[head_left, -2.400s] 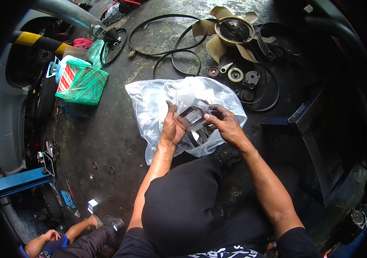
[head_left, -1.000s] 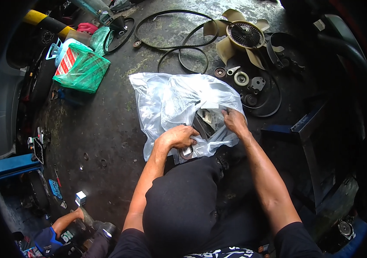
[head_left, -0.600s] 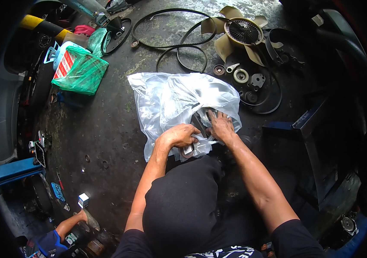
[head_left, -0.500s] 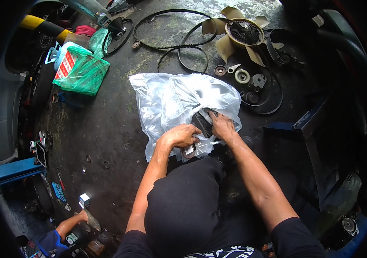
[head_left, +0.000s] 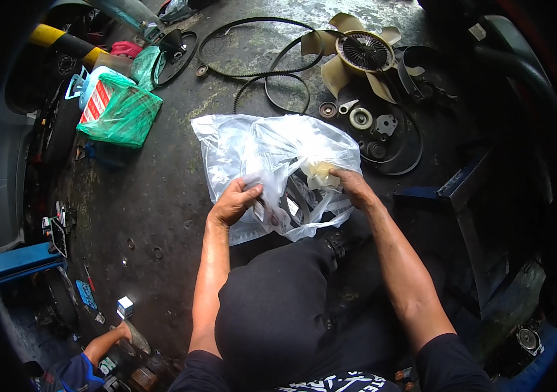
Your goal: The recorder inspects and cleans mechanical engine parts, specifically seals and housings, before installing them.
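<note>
Two hands (head_left: 231,201) (head_left: 355,187) hold translucent plastic (head_left: 269,189) and a yellowish packet (head_left: 321,174).

- The left hand (head_left: 236,201) is pinching the translucent plastic bag (head_left: 223,153) beside its opening.
- The right hand (head_left: 353,185) is holding a cream-coloured packet (head_left: 321,175) at the opening's far right.
- A dark, curved part (head_left: 298,201) is showing between the hands.
- Beyond the bag, a toothed belt (head_left: 272,74), a bladed cooling fan (head_left: 364,51) and a pale pulley (head_left: 360,118) are lying on the floor.
</note>
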Demonstrator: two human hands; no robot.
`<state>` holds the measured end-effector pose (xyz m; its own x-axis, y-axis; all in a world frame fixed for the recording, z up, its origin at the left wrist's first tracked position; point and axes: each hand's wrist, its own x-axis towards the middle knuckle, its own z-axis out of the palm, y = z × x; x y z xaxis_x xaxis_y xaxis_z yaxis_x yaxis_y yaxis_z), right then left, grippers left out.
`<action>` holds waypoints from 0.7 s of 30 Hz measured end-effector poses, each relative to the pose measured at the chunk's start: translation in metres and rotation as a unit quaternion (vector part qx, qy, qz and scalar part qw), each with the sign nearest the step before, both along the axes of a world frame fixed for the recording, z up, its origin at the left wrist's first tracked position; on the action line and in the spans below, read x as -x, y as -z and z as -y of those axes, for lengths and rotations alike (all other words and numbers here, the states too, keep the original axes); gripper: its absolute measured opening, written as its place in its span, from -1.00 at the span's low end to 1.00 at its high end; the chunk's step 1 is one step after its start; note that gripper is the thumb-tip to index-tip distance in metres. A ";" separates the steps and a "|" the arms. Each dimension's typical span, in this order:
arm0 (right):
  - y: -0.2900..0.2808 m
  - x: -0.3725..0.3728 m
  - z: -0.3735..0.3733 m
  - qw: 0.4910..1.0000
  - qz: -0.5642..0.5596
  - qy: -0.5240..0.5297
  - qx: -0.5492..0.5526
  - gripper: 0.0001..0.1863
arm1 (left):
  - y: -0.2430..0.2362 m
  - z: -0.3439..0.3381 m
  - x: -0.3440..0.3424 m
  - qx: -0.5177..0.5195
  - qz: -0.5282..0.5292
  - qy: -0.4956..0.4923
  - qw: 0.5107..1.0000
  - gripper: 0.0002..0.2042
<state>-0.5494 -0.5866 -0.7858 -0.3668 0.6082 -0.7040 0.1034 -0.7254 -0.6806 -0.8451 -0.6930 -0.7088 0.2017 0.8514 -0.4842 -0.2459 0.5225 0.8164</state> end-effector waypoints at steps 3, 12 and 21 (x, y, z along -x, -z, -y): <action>-0.007 -0.003 0.000 0.999 -0.022 0.037 0.027 -0.51 | 0.020 -0.001 -0.013 -0.109 0.209 -0.100 0.967 -0.58; -0.029 0.015 0.027 0.995 -0.065 -0.060 -0.046 -0.50 | 0.025 -0.001 -0.037 0.000 0.022 -0.052 0.998 -0.65; -0.038 0.021 0.062 0.984 -0.124 -0.047 -0.118 -0.40 | 0.033 0.009 -0.048 -0.051 0.062 -0.157 0.984 -0.69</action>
